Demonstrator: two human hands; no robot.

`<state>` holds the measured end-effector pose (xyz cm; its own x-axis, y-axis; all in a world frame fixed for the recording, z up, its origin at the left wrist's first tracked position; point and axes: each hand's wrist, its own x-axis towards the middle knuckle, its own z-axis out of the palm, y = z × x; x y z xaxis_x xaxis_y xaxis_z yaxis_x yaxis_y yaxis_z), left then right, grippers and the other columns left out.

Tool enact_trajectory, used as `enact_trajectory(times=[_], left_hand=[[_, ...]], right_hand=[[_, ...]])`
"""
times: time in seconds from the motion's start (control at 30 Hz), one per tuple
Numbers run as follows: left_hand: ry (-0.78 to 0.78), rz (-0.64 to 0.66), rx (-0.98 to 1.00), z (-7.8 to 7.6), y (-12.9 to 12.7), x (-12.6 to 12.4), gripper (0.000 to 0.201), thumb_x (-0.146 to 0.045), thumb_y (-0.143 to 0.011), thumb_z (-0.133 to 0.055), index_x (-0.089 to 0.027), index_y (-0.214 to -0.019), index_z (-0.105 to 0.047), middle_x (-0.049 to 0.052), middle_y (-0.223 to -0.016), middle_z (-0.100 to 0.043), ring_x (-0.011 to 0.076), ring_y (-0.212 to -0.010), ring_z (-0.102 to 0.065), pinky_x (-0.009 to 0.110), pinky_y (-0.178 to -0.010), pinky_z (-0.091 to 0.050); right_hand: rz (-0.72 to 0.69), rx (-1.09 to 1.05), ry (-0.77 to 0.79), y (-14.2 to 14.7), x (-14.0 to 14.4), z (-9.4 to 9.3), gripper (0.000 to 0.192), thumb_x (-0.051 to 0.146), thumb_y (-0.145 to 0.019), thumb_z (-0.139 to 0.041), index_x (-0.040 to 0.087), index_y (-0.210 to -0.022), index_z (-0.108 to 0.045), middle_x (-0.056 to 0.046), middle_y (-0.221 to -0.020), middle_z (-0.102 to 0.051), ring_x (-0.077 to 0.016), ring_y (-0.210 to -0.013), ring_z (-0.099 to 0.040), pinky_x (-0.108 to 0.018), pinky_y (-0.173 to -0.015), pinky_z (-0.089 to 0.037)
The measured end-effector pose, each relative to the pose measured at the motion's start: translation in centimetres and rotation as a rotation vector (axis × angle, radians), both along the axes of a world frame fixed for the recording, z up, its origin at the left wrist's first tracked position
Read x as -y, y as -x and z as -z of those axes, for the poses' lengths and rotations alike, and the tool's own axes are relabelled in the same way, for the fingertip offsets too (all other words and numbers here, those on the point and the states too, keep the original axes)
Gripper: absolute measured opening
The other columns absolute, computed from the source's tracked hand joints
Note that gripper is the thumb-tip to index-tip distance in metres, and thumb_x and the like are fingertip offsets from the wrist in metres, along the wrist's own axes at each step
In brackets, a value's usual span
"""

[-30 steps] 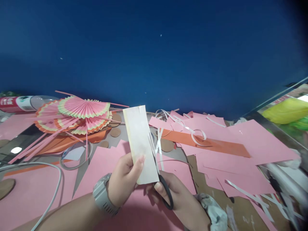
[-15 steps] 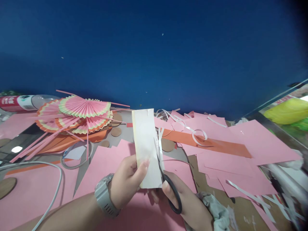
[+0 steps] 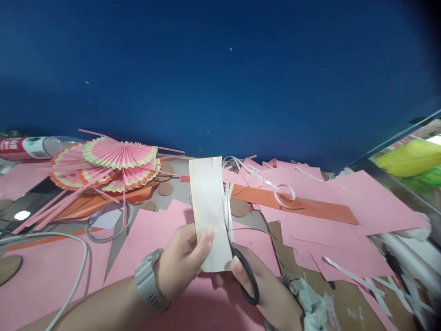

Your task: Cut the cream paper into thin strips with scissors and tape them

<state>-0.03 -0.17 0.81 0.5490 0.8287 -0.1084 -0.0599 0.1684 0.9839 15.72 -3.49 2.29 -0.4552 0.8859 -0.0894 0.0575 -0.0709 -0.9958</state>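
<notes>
My left hand (image 3: 188, 259), with a grey watch (image 3: 151, 278) on the wrist, pinches a white paper strip (image 3: 209, 202) upright, thumb on its front face. A pale yellow border runs down the strip's left edge. My right hand (image 3: 257, 276) grips black-handled scissors (image 3: 253, 285), its thumb through one loop. The blades lie along the strip's right edge, partly hidden behind it. A narrow white sliver of paper (image 3: 231, 214) stands beside the blades. Below both hands lie pink paper sheets (image 3: 151, 234).
Folded pink paper fans (image 3: 120, 156) lie at the left by a plastic bottle (image 3: 34, 148). A white cable (image 3: 84, 257) curves at the left front. Right of my hands are an orange strip (image 3: 310, 207), curled white offcuts (image 3: 284, 195) and more pink sheets (image 3: 372, 202). A blue wall (image 3: 220, 82) rises behind.
Hands, paper strip and scissors keep almost the same place. The strip's top right corner has shifted slightly to the right, and the scissors' blades look a little more closed along the edge.
</notes>
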Motion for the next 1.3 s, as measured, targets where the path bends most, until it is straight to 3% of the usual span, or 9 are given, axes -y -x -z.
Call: enact_trajectory(times=[0.17, 0.47, 0.77, 1.3], left_hand=[[0.025, -0.001, 0.018, 0.19, 0.02, 0.1, 0.043, -0.043, -0.093, -0.037, -0.01, -0.076, -0.058, 0.009, -0.054, -0.067, 0.0159, -0.046, -0.064, 0.019, -0.04, -0.043], [0.034, 0.015, 0.025, 0.02, -0.07, 0.01, 0.044, -0.042, -0.093, -0.035, -0.01, -0.077, -0.059, 0.01, -0.055, -0.067, 0.0163, -0.047, -0.065, 0.019, -0.041, -0.045], [0.031, 0.02, 0.014, 0.04, -0.08, -0.04, 0.045, -0.043, -0.093, -0.034, -0.008, -0.081, -0.06, 0.01, -0.054, -0.067, 0.0167, -0.046, -0.065, 0.02, -0.041, -0.044], [0.033, 0.027, 0.018, -0.24, -0.07, -0.07, 0.044, -0.043, -0.093, -0.035, -0.01, -0.081, -0.061, 0.009, -0.056, -0.068, 0.0171, -0.048, -0.066, 0.02, -0.042, -0.047]], right_hand=[[-0.002, 0.012, 0.032, -0.09, 0.22, 0.13, 0.051, 0.059, -0.09, -0.03, 0.015, -0.078, -0.055, 0.0, -0.063, -0.045, -0.0122, -0.053, -0.04, -0.029, -0.062, -0.041], [-0.019, 0.005, 0.052, -0.29, 0.19, 0.34, 0.051, 0.059, -0.09, -0.031, 0.016, -0.076, -0.054, 0.001, -0.063, -0.044, -0.0123, -0.055, -0.04, -0.028, -0.063, -0.042], [-0.016, 0.018, 0.047, -0.24, 0.32, 0.67, 0.052, 0.057, -0.092, -0.026, 0.015, -0.076, -0.052, 0.001, -0.062, -0.043, -0.009, -0.049, -0.035, -0.024, -0.053, -0.038], [-0.017, 0.056, 0.045, -0.27, 0.28, 0.53, 0.05, 0.056, -0.092, -0.026, 0.016, -0.076, -0.05, 0.001, -0.063, -0.044, -0.0108, -0.054, -0.042, -0.025, -0.057, -0.042]])
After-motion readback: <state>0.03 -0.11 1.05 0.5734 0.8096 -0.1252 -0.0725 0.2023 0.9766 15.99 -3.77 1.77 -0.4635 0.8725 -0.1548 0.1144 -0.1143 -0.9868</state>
